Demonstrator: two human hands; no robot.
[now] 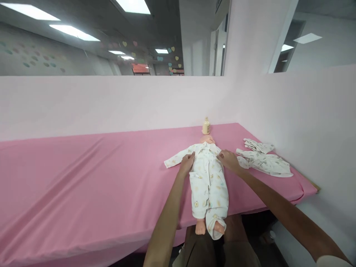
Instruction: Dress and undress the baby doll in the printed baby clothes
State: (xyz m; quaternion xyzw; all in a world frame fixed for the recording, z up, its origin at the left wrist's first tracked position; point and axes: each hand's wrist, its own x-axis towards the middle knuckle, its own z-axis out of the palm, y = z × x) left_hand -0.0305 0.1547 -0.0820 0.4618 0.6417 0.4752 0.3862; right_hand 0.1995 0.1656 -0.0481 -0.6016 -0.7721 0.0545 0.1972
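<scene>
A baby doll (pixel 207 139) lies on its back on the pink-covered table, head toward the wall and feet over the front edge. It wears a white patterned baby romper (pixel 209 178) with an opening down the front. My left hand (pixel 188 162) is closed at the romper's left side, by the chest. On the opposite side, my right hand (pixel 228 159) pinches the fabric near the shoulder. The sleeve on the left lies stretched out; the other sleeve is mostly hidden behind my right hand. One bare foot (pixel 200 227) sticks out, while the other is partly covered by the trouser leg.
A cream pump bottle (pixel 206 127) stands behind the doll's head, close to the wall. More white patterned baby clothes (pixel 268 163) lie crumpled to the right. The pink sheet (pixel 91 193) spreads far left with creases. Walls with windows (pixel 91 48) bound the back and right.
</scene>
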